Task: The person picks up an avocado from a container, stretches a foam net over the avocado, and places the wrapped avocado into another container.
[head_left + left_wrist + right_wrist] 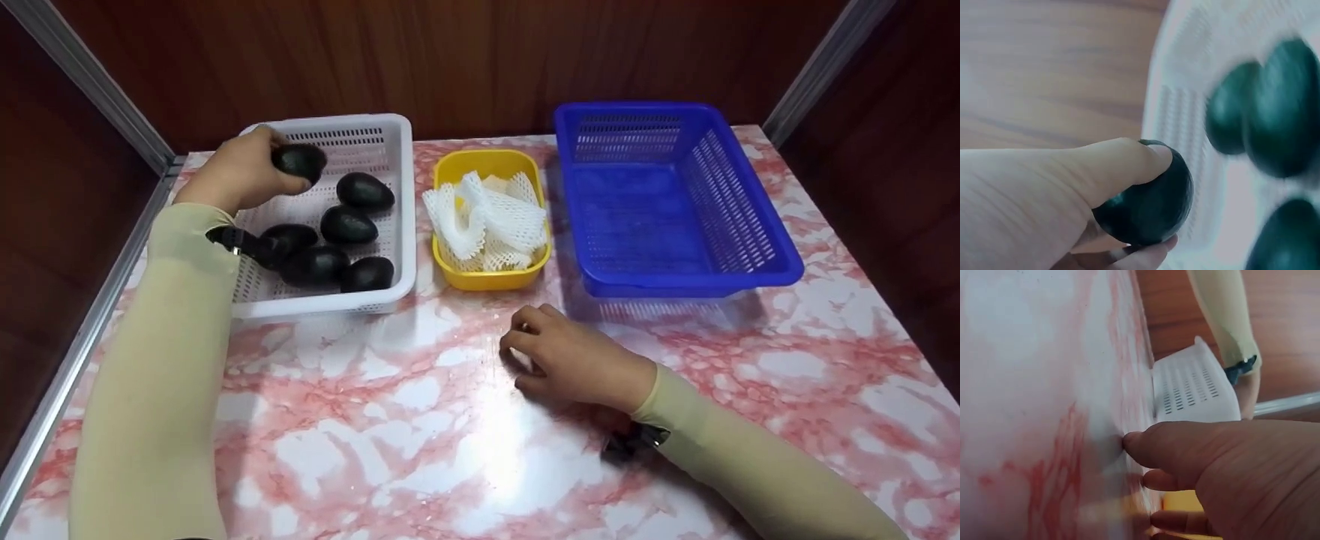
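Observation:
With thumb and fingers, my left hand grips a dark avocado over the back left of a white slotted basket. The left wrist view shows the thumb across the top of that avocado and fingertips under it. Several more dark avocados lie in the basket, some partly behind the wrist strap. My right hand rests on the table in front of the yellow container, fingers loosely curled and holding nothing. In the right wrist view its fingertips are right at the tabletop.
A yellow container full of white foam net sleeves stands mid-table, some sleeves hanging over its rim. To its right is a blue slotted basket. Wood-grain panels enclose the back and sides of the red-and-white marbled table.

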`<action>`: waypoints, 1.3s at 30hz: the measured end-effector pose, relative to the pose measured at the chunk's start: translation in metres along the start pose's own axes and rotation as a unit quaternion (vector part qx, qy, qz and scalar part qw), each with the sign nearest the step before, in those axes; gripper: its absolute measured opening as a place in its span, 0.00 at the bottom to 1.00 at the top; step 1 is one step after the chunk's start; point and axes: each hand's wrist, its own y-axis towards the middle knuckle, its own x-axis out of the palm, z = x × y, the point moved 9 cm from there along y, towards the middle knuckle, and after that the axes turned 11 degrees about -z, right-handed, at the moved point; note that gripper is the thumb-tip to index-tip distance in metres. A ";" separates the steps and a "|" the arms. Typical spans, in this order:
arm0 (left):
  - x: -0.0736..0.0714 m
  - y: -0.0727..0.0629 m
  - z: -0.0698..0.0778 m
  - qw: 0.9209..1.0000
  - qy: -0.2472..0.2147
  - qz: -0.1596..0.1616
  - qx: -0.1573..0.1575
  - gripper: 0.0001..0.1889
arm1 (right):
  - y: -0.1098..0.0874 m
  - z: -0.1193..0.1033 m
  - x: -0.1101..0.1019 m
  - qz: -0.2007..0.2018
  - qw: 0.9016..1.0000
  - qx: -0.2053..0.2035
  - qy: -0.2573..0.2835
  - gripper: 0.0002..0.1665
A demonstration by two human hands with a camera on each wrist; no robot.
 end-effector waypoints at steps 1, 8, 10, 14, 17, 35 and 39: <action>0.000 -0.002 0.004 1.000 -0.003 0.001 0.003 0.45 | -0.001 0.003 0.001 -0.004 1.000 0.010 0.001 0.19; 0.004 -0.018 0.022 0.999 -0.029 0.008 0.026 0.43 | -0.009 0.023 -0.001 -0.007 0.998 0.061 0.014 0.23; 0.006 -0.024 0.025 0.999 -0.035 0.011 0.032 0.43 | -0.011 0.027 -0.001 -0.011 0.997 0.068 0.023 0.23; 0.001 -0.042 0.034 0.996 -0.046 0.050 0.051 0.43 | -0.011 0.029 0.001 -0.021 0.998 0.059 0.032 0.24; -0.004 -0.056 0.045 0.992 -0.052 0.091 0.074 0.42 | -0.009 0.030 0.002 -0.030 0.997 0.058 0.037 0.25; 0.035 -0.074 0.107 0.970 -0.101 0.134 0.176 0.39 | -0.011 0.037 -0.002 -0.028 0.997 0.051 0.049 0.25; 0.036 -0.083 0.122 0.960 -0.105 0.158 0.203 0.37 | -0.011 0.038 -0.004 -0.023 0.997 0.041 0.060 0.24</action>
